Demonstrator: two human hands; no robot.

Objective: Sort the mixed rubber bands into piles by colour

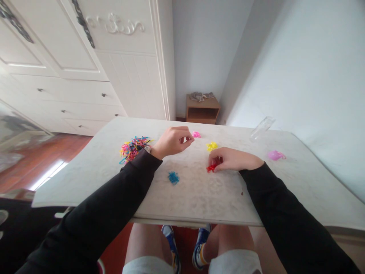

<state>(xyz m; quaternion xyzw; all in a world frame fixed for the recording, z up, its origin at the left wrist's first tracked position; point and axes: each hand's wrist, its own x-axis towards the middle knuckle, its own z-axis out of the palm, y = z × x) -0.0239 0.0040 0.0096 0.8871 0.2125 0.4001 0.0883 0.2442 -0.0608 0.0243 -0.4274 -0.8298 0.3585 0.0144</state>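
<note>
Red bands half hidden under right hand, left hand pinched, hold unclear

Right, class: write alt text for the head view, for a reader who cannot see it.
Over a white table, the left hand is pinched shut beside a pink pile; the right hand rests on a red pile. A mixed heap of bands, a blue pile, a yellow pile and a purple pile lie nearby.
</note>
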